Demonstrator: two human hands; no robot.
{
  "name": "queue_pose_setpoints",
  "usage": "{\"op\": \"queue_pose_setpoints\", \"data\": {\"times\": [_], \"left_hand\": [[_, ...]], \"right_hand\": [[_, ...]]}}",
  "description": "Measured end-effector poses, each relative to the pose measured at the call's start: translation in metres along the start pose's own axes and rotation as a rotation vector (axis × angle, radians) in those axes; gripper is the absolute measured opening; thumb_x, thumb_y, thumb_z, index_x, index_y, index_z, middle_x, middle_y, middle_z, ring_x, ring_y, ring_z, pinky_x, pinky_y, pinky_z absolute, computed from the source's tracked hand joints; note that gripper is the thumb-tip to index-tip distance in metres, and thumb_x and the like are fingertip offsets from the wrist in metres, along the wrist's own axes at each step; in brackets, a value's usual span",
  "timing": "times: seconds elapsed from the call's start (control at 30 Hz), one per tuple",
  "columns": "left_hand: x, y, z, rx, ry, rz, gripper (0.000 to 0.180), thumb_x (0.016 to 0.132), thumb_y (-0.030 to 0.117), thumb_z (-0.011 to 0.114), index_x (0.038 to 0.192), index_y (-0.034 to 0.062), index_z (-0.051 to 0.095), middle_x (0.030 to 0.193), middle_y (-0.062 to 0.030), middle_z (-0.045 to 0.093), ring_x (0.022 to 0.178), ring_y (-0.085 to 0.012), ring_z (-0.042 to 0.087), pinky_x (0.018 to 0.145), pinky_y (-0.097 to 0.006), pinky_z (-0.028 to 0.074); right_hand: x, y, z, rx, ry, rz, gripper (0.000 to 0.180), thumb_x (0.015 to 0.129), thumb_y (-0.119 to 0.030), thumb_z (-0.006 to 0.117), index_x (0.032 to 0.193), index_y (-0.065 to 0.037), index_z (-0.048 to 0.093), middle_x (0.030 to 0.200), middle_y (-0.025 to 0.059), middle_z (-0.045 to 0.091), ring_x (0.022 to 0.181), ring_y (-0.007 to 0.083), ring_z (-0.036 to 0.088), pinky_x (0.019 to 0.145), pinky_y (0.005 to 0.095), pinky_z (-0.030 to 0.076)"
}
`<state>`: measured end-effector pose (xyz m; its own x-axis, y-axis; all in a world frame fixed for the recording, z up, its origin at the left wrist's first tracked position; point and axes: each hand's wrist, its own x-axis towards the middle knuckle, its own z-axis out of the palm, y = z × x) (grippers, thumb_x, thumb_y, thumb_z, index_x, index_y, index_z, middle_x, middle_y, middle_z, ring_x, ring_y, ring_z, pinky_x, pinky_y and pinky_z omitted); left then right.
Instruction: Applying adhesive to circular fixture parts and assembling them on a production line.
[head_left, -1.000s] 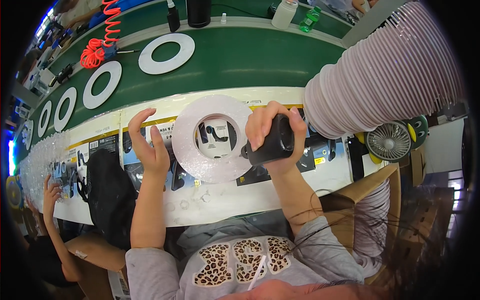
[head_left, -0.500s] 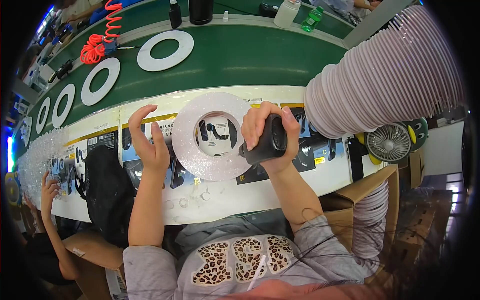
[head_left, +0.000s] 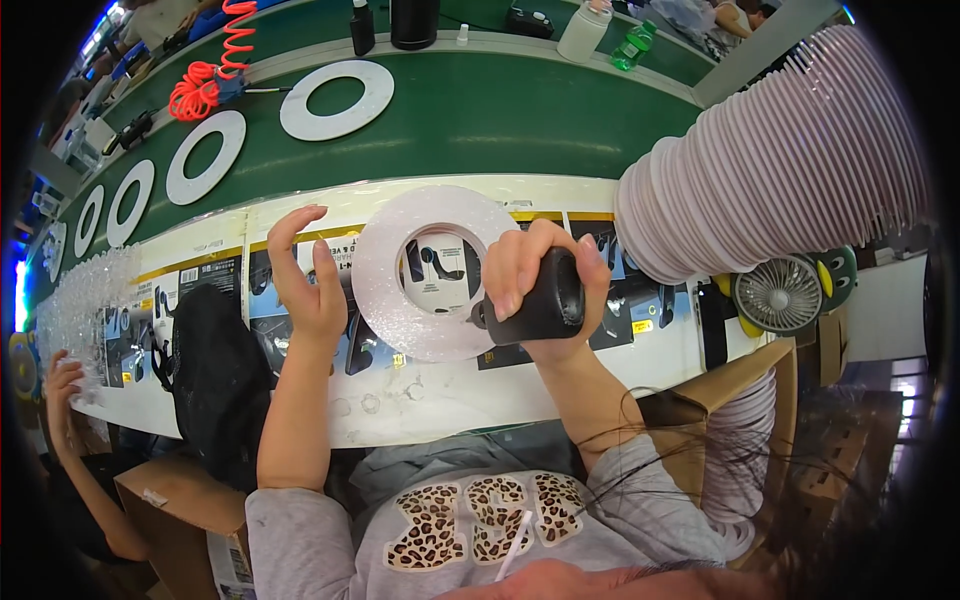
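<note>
The right hand (head_left: 545,285) is closed around a black tool (head_left: 540,305), fingers wrapped over its body, w/ the tool tip at the right edge of a white ring (head_left: 385,290). The ring lies flat on the printed sheets (head_left: 215,275) at the near edge of the bench, approx. in the middle btw. both hands. The left hand (head_left: 305,285) is open, fingers spread and lifted up, holding nothing; it is just beside the ring's left edge, but I cannot tell if it touches. More white rings (head_left: 335,100) lie in a row on the green belt (head_left: 520,115) behind, well apart from the hands. A big stack of rings (head_left: 780,170) lies on its side at the right, near a small fan (head_left: 775,295). A red coiled hose (head_left: 205,85) is at the far left of the belt. Another person's hand (head_left: 60,380) shows at the left edge.
</note>
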<state>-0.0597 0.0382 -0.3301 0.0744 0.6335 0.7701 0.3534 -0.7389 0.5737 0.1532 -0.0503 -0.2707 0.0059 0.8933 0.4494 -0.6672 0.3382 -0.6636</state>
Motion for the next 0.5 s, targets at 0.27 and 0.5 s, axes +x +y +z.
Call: {"op": "queue_pose_setpoints", "data": {"times": [0.27, 0.5], "left_hand": [[0.0002, 0.0000, 0.0014, -0.004, 0.005, 0.001, 0.026, 0.090, 0.006, 0.045, 0.114, -0.0011, 0.048, 0.112, -0.0163, 0.057, 0.106, -0.0279, 0.054, 0.096, -0.038, 0.039], [-0.0011, -0.0014, 0.0011, -0.008, -0.003, -0.010, 0.026, 0.089, 0.006, 0.045, 0.115, -0.0012, 0.048, 0.112, -0.0160, 0.057, 0.107, -0.0274, 0.054, 0.097, -0.037, 0.039]], "right_hand": [[-0.0037, 0.0066, -0.0001, -0.116, 0.023, 0.054, 0.051, 0.096, -0.044, 0.030, 0.068, -0.005, 0.046, 0.059, 0.0079, 0.049, 0.054, 0.0161, 0.045, 0.056, 0.0275, 0.037], [-0.0035, 0.0065, 0.0001, -0.135, 0.025, 0.061, 0.051, 0.097, -0.044, 0.030, 0.067, -0.005, 0.046, 0.058, 0.0080, 0.048, 0.054, 0.0160, 0.045, 0.056, 0.0273, 0.037]]}}
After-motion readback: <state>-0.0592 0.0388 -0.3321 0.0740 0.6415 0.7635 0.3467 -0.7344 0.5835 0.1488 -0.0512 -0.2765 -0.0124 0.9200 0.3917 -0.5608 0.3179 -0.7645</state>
